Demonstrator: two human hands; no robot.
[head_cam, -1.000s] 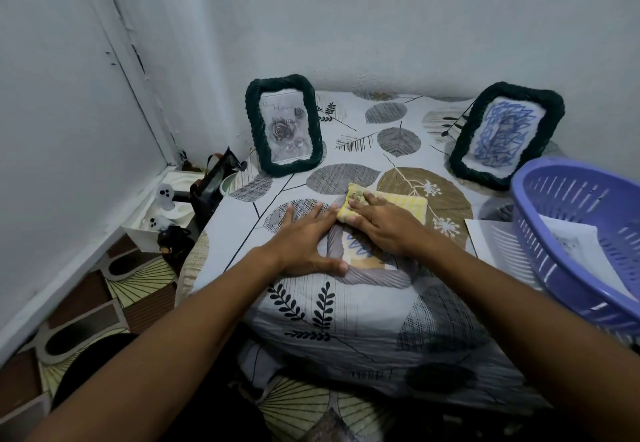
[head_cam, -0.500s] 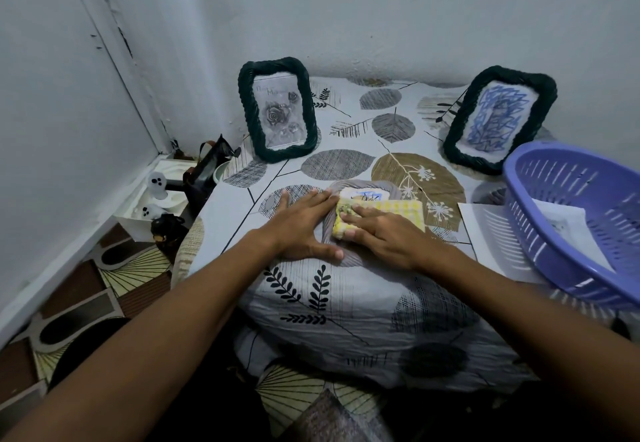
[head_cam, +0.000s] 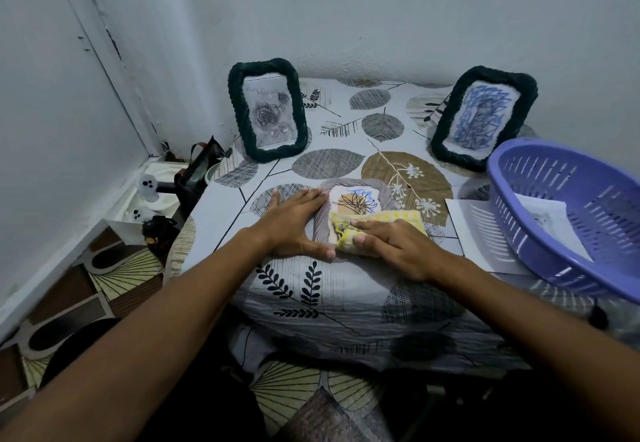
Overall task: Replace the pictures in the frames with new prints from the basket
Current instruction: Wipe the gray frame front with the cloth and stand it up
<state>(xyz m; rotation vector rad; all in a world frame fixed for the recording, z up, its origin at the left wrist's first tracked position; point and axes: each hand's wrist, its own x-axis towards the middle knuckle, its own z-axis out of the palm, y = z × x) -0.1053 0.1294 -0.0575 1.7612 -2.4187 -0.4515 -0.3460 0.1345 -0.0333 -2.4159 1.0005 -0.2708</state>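
Under right hand (head_cam: 398, 247), cloth (head_cam: 408, 221) hides frame (head_cam: 322, 219).

Both hands (head_cam: 298, 225) on grey frame (head_cam: 355, 213), flat.

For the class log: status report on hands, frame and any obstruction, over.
Left hand flat, steadying grey frame. Right hand pressing yellow cloth on its glass. Basket at right holds prints. Nothing in the way.

Faint script on rose print (head_cam: 268, 112), illegible.
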